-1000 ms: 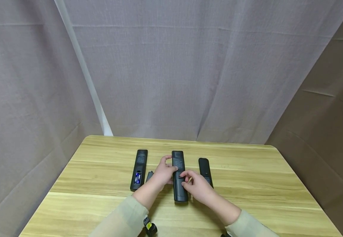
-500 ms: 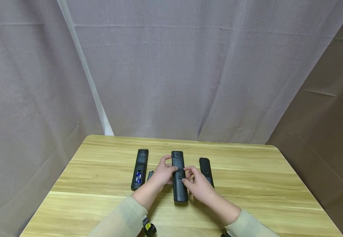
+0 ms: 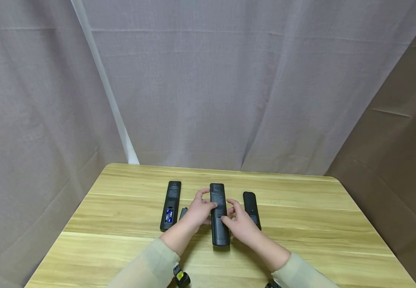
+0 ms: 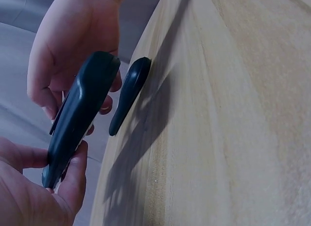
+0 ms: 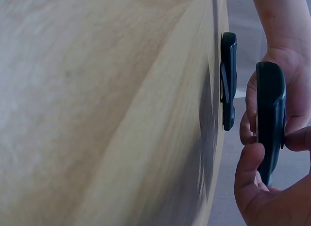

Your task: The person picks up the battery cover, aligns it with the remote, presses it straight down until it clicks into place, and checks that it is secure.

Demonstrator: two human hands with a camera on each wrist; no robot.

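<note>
A black remote control (image 3: 217, 196) is held back side up above the table, its battery cover (image 3: 220, 234) toward the person. My left hand (image 3: 198, 210) grips its left side, thumb on the back and other fingers around the edge and below. My right hand (image 3: 241, 226) has its thumb on the back by the cover's latch, with its index finger at the right edge. In the left wrist view, a thin dark flap (image 4: 57, 121) stands slightly off the remote's back under the right thumb. Right-hand fingertips (image 5: 252, 152) meet the remote's underside in the right wrist view.
Left on the wooden table (image 3: 114, 224) lies a second black remote (image 3: 172, 196), its compartment uncovered and showing blue batteries (image 3: 169, 215). Beside it, partly behind the left wrist, is a small dark piece (image 3: 183, 212). A slimmer black remote (image 3: 251, 206) lies at right. Grey curtains (image 3: 193, 100) hang behind.
My right index finger has come off the back of the remote and moved up to its right edge, while the thumb slid up to the latch. My left hand keeps its grip.
</note>
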